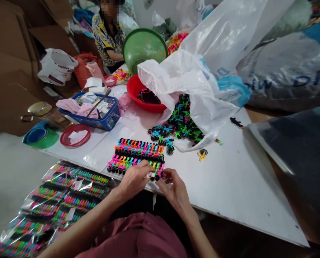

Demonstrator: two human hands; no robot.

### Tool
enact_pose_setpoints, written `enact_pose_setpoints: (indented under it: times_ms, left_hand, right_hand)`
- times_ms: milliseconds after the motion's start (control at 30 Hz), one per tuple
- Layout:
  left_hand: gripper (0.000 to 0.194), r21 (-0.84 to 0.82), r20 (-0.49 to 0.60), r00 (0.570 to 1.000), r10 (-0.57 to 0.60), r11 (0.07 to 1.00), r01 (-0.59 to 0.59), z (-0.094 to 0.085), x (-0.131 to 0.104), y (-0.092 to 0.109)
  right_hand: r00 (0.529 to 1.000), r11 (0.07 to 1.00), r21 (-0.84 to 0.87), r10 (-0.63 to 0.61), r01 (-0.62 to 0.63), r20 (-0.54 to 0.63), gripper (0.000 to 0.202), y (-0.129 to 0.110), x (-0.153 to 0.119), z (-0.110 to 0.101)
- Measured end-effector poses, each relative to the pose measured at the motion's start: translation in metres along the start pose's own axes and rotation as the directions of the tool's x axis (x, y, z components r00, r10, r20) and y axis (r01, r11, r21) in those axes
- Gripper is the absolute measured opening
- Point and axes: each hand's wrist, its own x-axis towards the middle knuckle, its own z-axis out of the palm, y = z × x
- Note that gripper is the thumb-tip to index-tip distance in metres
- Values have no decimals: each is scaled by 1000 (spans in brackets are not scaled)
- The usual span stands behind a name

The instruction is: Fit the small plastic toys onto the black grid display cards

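low in the middle of the frame, my left hand lies over the near row of toy bikes, fingers curled onto its right end. my right hand pinches that same end from just beside it. a second row lies just above, and loose bikes spill from the white bag toward centre frame.

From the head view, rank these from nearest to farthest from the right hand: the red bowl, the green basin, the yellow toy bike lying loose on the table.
Measured from the right hand:
1. Yellow toy bike, just up and right on the white table.
2. Red bowl, farther back, partly under the white bag.
3. Green basin, behind the red bowl, farthest.
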Motion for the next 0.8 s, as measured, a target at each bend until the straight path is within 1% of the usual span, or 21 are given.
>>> enact_pose_setpoints:
  times_ms: [67, 133, 200, 267, 367, 533, 600, 700, 800]
  left_hand:
    - [35, 8, 11, 1000, 2, 1000, -2, 0, 1, 0]
    - [37, 28, 39, 999, 1, 1000, -2, -1, 2, 0]
    - [37, 58, 74, 997, -8, 998, 3, -3, 4, 3]
    - [37, 92, 103, 994, -24, 996, 14, -4, 6, 6]
    - [40, 128, 127, 991, -44, 991, 28, -4, 7, 10]
    - [39, 84, 89, 995, -32, 996, 25, -4, 6, 12]
    - [36, 85, 66, 998, -19, 996, 14, -4, 5, 13]
    - [30, 154, 67, 997, 24, 988, -34, -3, 6, 16]
    - [21, 199, 87, 993, 83, 975, -99, 1, 10, 17]
  right_hand:
    - [993, 995, 23, 101, -99, -68, 34, 5, -4, 12]
    - [979, 981, 79, 185, -178, -88, 30, 7, -4, 21]
    - [972, 970, 132, 218, -206, -85, 25, 6, -2, 25]
    - [975, 972, 131, 207, -196, -79, 24, 4, -1, 24]
    - [983, 987, 26, 160, -159, -91, 25, 0, -2, 21]
    - [990, 976, -179, 106, -121, -90, 32, -13, -8, 20]
    - [990, 965, -227, 118, -133, -79, 32, -17, -9, 21]
    - [983, 947, -265, 170, -184, -73, 31, -23, -6, 21]
    - [976, 947, -236, 209, -218, -62, 29, -27, -3, 18]
